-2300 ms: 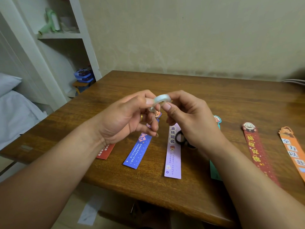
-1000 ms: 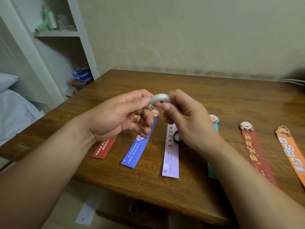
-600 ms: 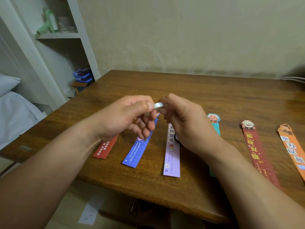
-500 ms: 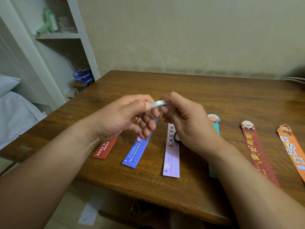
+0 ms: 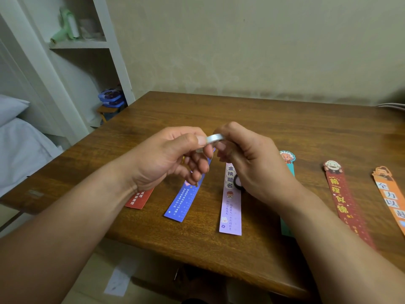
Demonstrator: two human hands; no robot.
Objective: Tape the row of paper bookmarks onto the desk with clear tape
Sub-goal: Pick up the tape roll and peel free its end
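Two hands share one small roll of clear tape [image 5: 214, 137], held in the air at the centre of the frame above the desk [image 5: 285, 119]. The left hand [image 5: 171, 156] pinches its left side with the thumb on top and the fingers curled below. The right hand [image 5: 252, 163] has its fingers curled round the other side. No free strip shows yet.

Likely trouble is the clear tape hiding its own end, so a picking nail could lift only a sliver, or a pulled strip could fold and stick to itself. Nothing looks taped down either, so a dropping forearm could probably knock the row crooked.

Count:
- six bookmarks across the lower frame: red [image 5: 140, 199], blue [image 5: 186, 200] (tilted), lilac [image 5: 231, 205], teal [image 5: 287, 157] (mostly under the right arm), dark red [image 5: 341, 194], and orange [image 5: 390, 194] at the right edge
- one tape roll
- one dark ring [image 5: 237, 183] beside the lilac one, half hidden, so no telling what it is
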